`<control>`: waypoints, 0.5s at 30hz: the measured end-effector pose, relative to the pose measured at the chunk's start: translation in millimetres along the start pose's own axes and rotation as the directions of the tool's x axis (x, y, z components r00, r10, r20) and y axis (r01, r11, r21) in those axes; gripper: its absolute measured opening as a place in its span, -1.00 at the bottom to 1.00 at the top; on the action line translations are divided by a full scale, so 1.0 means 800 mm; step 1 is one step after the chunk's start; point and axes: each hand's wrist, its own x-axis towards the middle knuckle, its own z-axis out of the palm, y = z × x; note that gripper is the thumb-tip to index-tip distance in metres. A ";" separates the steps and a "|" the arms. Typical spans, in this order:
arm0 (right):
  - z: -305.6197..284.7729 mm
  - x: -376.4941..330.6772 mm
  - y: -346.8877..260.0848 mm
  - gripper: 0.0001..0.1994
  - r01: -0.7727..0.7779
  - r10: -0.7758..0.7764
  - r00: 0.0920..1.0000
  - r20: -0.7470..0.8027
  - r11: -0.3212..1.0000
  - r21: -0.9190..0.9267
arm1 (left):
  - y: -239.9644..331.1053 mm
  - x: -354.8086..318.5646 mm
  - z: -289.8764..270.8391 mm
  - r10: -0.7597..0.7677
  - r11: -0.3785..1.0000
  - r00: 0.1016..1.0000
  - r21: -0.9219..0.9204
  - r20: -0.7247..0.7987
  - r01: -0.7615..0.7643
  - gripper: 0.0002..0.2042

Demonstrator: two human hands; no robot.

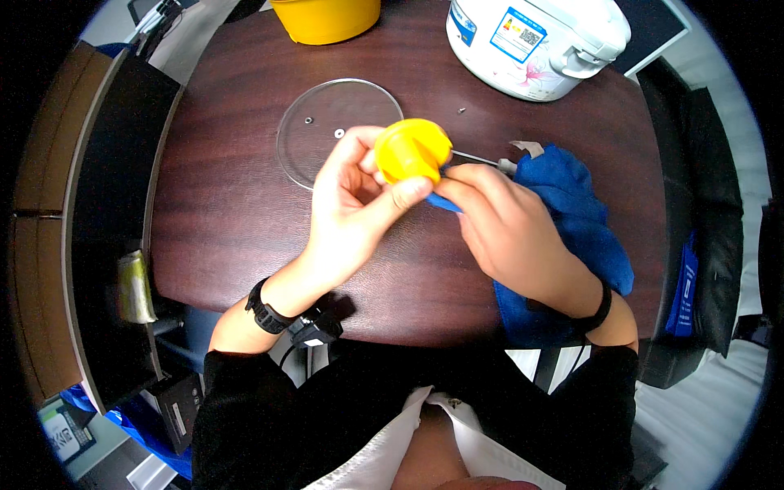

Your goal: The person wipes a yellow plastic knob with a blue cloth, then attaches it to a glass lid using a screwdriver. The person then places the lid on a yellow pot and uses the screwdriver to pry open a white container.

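Observation:
My left hand (353, 192) grips a round yellow knob (411, 153) with a raised ridge across its face, holding it above the table. Close against the knob's lower right side, my right hand (506, 216) has its fingers closed on a blue cloth (572, 192); a bit of blue shows below the fingertips. Most of that cloth lies on the table under and beside my right forearm. Behind the knob, a clear glass lid (298, 159) with a thin rim rests flat. A small white washer (340, 133) and a small nut-like piece (308, 120) appear within its outline.
A screwdriver (505, 166), partly hidden by my right hand, lies beside the cloth. Further back is a tiny screw (461, 109). At the far edge stand a yellow tub (327, 20) and a white rice cooker (531, 49). A black device (317, 328) sits at the table's near edge.

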 end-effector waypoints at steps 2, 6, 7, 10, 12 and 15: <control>-0.019 0.007 -0.004 -0.65 -0.083 0.084 0.996 -0.004 0.991 0.101 | -0.005 0.009 -0.003 0.002 0.995 0.997 -0.097 -0.077 -0.010 -0.67; -0.037 0.011 0.001 -0.65 -0.117 0.158 0.978 -0.138 0.957 0.264 | -0.004 0.011 -0.006 0.038 0.998 0.997 -0.053 -0.063 -0.042 -0.64; -0.034 0.009 0.002 -0.66 -0.122 0.186 0.968 -0.166 0.935 0.334 | -0.003 0.009 -0.004 0.039 0.999 0.999 0.005 -0.016 -0.039 -0.59; -0.022 0.004 0.003 -0.69 -0.126 0.244 0.952 -0.182 0.860 0.494 | 0.001 0.004 0.009 0.034 0.999 0.998 0.041 0.045 -0.036 -0.55; -0.018 0.003 0.002 -0.70 -0.127 0.260 0.950 -0.175 0.829 0.545 | 0.000 0.004 0.011 0.009 1.000 0.999 0.015 0.051 -0.010 -0.55; -0.014 0.004 0.000 -0.71 -0.125 0.266 0.947 -0.182 0.825 0.552 | -0.005 0.001 0.011 -0.042 0.999 0.996 0.000 0.081 0.042 -0.56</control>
